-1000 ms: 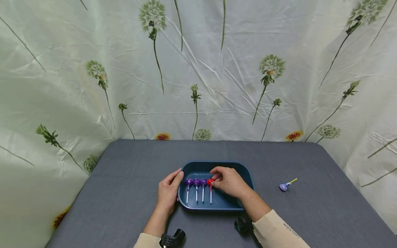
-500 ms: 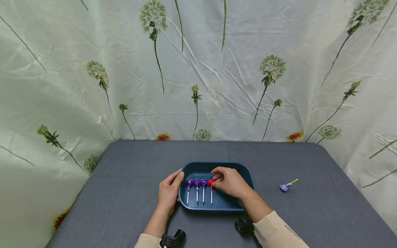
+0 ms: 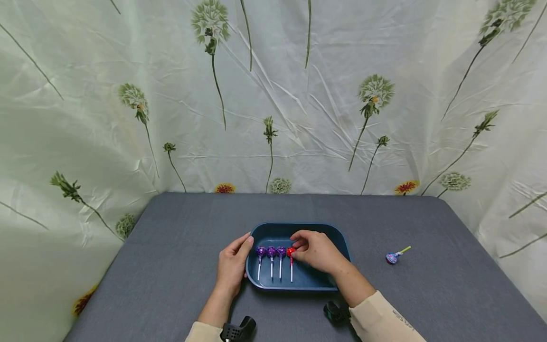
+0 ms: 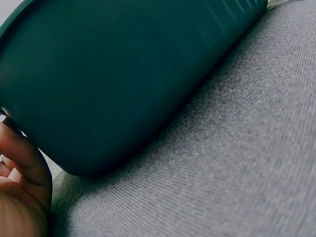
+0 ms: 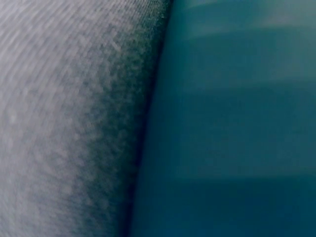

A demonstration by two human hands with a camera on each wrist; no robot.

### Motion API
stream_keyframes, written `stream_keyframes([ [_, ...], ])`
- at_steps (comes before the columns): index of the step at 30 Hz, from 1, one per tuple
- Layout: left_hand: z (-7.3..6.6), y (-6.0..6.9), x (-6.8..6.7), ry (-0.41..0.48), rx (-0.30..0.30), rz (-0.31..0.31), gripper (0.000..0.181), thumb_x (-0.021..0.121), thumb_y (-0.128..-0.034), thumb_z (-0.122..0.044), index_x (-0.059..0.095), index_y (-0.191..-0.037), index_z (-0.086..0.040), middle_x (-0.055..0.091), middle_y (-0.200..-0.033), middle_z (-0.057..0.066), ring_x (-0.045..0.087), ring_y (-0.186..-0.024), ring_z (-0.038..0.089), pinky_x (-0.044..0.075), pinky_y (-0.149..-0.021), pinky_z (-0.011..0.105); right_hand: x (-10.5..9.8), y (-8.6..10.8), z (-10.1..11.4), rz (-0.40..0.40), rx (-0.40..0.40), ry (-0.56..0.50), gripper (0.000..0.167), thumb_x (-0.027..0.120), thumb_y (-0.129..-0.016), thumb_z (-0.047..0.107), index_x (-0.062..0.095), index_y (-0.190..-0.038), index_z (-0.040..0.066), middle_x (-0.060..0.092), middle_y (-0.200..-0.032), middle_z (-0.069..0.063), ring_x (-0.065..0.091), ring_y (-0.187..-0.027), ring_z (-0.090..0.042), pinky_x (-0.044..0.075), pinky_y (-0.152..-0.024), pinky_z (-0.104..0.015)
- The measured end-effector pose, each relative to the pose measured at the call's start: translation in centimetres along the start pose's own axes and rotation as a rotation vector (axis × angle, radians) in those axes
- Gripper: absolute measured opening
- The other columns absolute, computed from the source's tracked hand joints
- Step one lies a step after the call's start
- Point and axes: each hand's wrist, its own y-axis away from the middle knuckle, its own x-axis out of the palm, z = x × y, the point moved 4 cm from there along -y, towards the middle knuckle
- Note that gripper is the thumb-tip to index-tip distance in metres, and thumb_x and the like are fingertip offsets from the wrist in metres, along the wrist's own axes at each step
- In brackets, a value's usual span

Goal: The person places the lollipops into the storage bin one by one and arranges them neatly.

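A dark blue tray (image 3: 299, 283) lies in the middle of the table in the head view. My left hand (image 3: 231, 266) grips its left end, thumb on the rim; in the left wrist view curled fingers (image 4: 24, 158) show beside the tray wall (image 4: 113, 89). Inside, three purple-wrapped lollipops (image 3: 271, 253) lie in a row, white sticks toward me. To their right is a red lollipop (image 3: 291, 252), its head pinched by my right hand (image 3: 316, 249). Part of that head is hidden by the fingertips. Only the tray's outer wall (image 5: 237, 133) and cloth show in the right wrist view.
A blue-wrapped lollipop (image 3: 391, 258) with a yellow-green stick lies on the grey cloth-covered table (image 3: 192, 223), right of the tray. Behind the table hangs a white curtain (image 3: 307, 142) printed with dandelions. Black wrist devices (image 3: 238, 328) sit near the tray's front edge.
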Motion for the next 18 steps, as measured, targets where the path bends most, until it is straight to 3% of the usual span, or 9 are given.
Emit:
stream_keyframes([
  [9, 0.0, 0.0, 0.0, 0.010, -0.004, 0.000, 0.048, 0.069, -0.0972, -0.044, 0.068, -0.135, -0.014, 0.068, -0.126, 0.018, 0.044, -0.044, 0.006, 0.041, -0.039, 0.019, -0.2, 0.0, -0.1, -0.032, 0.011, -0.025, 0.030, 0.081, -0.088, 0.014, 0.072, -0.116, 0.012, 0.073, -0.099, 0.002, 0.068, -0.088, -0.009, 0.060, -0.079, -0.031],
  [18, -0.1, -0.1, 0.0, 0.016, -0.008, 0.001, 0.049, 0.069, -0.0966, -0.044, 0.068, -0.135, -0.014, 0.068, -0.127, 0.017, 0.043, -0.042, 0.007, 0.040, -0.038, 0.020, -1.5, 0.2, 0.1, -0.197, 0.013, -0.114, 0.024, 0.073, -0.096, 0.020, 0.072, -0.119, 0.014, 0.074, -0.102, 0.001, 0.068, -0.092, -0.013, 0.059, -0.083, -0.037],
])
